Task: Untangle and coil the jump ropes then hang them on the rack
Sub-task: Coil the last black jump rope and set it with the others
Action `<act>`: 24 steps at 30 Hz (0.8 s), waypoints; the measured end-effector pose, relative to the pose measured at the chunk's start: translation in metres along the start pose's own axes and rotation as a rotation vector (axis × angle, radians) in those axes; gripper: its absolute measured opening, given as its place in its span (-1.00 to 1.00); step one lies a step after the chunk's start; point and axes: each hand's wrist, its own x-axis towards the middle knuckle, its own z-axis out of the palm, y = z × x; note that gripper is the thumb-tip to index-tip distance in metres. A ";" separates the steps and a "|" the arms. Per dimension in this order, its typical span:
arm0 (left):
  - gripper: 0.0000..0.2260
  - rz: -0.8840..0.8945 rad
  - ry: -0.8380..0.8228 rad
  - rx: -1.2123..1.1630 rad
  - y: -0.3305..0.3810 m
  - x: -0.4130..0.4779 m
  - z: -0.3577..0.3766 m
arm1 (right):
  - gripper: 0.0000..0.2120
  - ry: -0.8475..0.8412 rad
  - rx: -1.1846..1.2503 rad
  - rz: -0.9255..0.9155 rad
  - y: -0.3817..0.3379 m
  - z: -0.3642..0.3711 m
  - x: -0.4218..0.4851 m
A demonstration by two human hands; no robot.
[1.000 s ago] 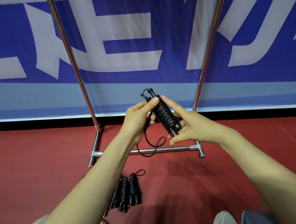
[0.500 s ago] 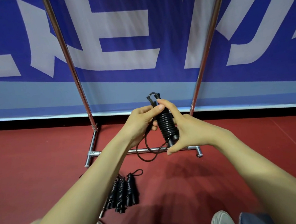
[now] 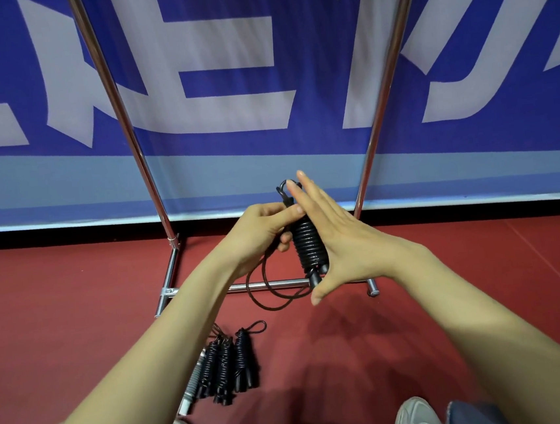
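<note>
Black rope (image 3: pixel 309 243), wound into a tight bundle, held roughly upright at mid-frame, in front of the rack (image 3: pixel 118 107) and above its base bar (image 3: pixel 231 288).

Left hand (image 3: pixel 260 234) grips the bundle's upper part, thumb laid across the front and fingers curled behind it.

Right hand (image 3: pixel 347 249) lies flat against the bundle's right side. Its fingers are straight and together, pointing up past the top end, and the thumb is spread beneath the bottom tips. It presses on the bundle without closing round it.

Loose loop (image 3: pixel 269 295) of cord hangs from the bundle below the left hand and crosses the base bar in view.

Coiled ropes (image 3: pixel 231 363), several dark bundles, lie side by side on the red floor (image 3: pixel 76 317) near the left forearm. One pale handle lies at their left edge.

Rack posts are chrome and slant upward. Blue-and-white banner (image 3: pixel 223 63) hangs behind them.

Pale shoes (image 3: pixel 416 417) show at the bottom edge.
</note>
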 end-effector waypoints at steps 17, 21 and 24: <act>-0.85 0.068 0.060 -0.023 0.000 -0.002 0.001 | 0.26 0.119 0.133 0.001 -0.003 0.001 0.005; -0.85 0.087 0.067 -0.037 -0.001 -0.001 0.001 | 0.22 0.132 0.174 0.020 -0.004 0.001 0.007; -0.86 0.086 0.073 -0.060 -0.002 -0.001 0.001 | 0.21 0.138 0.217 0.035 -0.002 0.002 0.009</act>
